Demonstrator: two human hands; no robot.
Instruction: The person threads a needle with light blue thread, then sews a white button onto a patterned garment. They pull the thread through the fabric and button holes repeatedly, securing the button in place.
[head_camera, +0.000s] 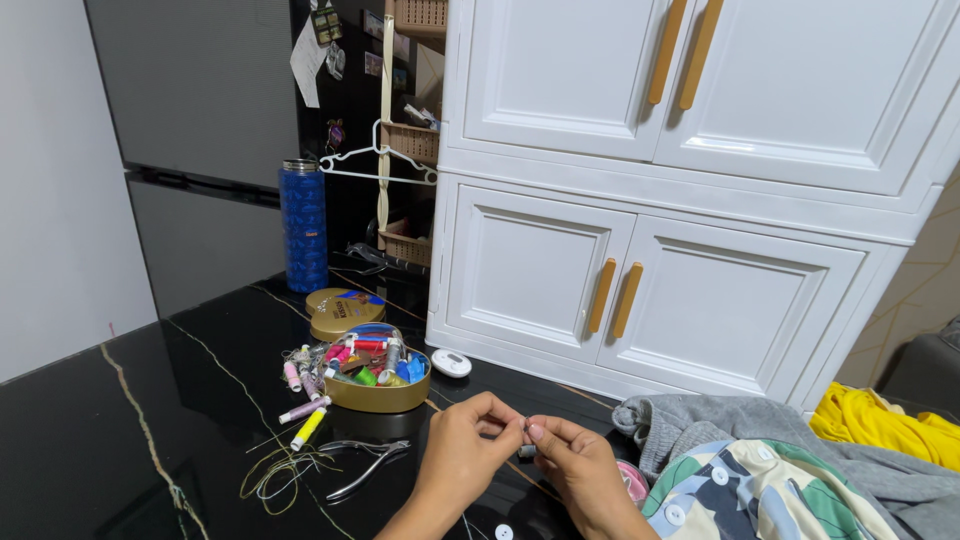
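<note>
Head view: left hand (462, 447) and right hand (573, 458) meet fingertip to fingertip, pinching a small thread spool (526, 450), steadied between them; tin (378, 392) of spools left, within reach.

Tin of thread spools (377, 380) left of hands, pliers (368, 462) before it, bottle (303, 225) behind, garments (760, 470) right.

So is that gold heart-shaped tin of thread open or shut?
Open. The gold tin shows coloured thread spools heaped inside, and its lid lies apart on the black table behind it.
</note>
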